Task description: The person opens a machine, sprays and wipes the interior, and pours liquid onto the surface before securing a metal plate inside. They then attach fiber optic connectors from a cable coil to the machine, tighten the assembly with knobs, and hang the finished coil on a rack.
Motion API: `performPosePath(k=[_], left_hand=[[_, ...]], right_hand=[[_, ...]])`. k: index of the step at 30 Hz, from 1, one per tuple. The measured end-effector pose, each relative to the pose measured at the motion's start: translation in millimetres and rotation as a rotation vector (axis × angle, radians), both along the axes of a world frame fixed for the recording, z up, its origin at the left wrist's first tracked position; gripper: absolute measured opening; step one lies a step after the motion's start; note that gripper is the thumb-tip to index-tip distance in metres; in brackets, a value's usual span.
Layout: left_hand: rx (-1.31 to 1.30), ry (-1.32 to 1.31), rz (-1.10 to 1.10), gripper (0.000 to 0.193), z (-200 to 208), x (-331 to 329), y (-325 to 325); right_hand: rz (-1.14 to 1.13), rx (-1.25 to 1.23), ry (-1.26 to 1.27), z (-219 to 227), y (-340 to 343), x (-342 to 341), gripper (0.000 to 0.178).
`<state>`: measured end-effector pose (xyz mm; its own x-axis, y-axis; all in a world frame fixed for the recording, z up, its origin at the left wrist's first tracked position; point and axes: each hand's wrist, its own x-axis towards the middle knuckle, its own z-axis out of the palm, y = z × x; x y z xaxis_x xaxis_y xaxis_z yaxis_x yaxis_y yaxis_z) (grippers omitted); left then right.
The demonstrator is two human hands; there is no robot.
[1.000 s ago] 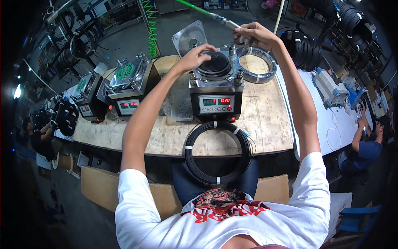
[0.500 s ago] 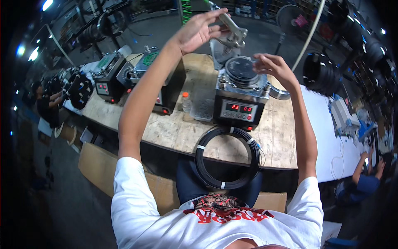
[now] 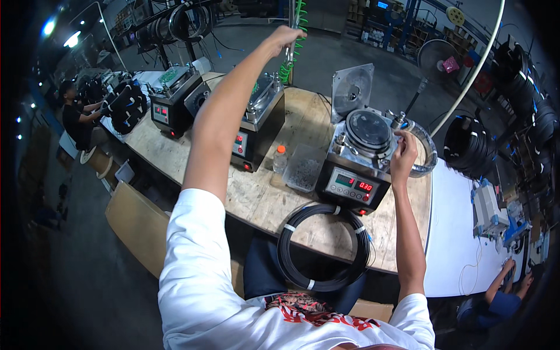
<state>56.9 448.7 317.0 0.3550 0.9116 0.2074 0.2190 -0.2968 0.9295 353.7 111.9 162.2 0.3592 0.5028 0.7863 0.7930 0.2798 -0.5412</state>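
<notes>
Boxy machine (image 3: 352, 186) — black body, silver top, red digits lit — bears a flat-lying round black disc (image 3: 368, 128); silver tool (image 3: 289, 55) upright, well left of machine.

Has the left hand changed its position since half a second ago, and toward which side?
Yes. Against the machine with the black disc, the left hand has moved left and away, toward the green coiled hose.

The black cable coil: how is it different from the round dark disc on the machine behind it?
The coil is an open ring; the disc is filled in the middle. The coil has white bands; the disc shows none. The coil hangs over the front edge of the table; the disc sits on the machine, near the right hand. Both are round and dark.
</notes>
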Motion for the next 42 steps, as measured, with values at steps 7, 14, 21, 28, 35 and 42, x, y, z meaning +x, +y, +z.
performPosePath(k=[7,14,21,28,35,42], left_hand=[[0.038,0.19,0.235,0.039,-94,8,66],[-0.085,0.594,0.18,0.063,-97,21,76],[-0.115,0.634,0.167,0.063,-100,14,64],[0.481,0.511,0.243,0.051,-107,0,7],[0.402,-0.06,0.016,0.057,-221,-20,-140],[0.232,0.1,0.133,0.065,-325,-64,-215]], right_hand=[[-0.075,-0.021,0.041,9,-4,-10,0.021],[-0.107,0.004,0.022,11,-7,-10,0.021],[-0.124,0.017,0.0,8,-12,-10,0.019],[-0.099,0.065,-0.076,0,-2,-1,0.022],[-0.097,0.066,-0.047,3,3,0,0.021],[-0.087,0.055,-0.06,-2,0,-1,0.022]])
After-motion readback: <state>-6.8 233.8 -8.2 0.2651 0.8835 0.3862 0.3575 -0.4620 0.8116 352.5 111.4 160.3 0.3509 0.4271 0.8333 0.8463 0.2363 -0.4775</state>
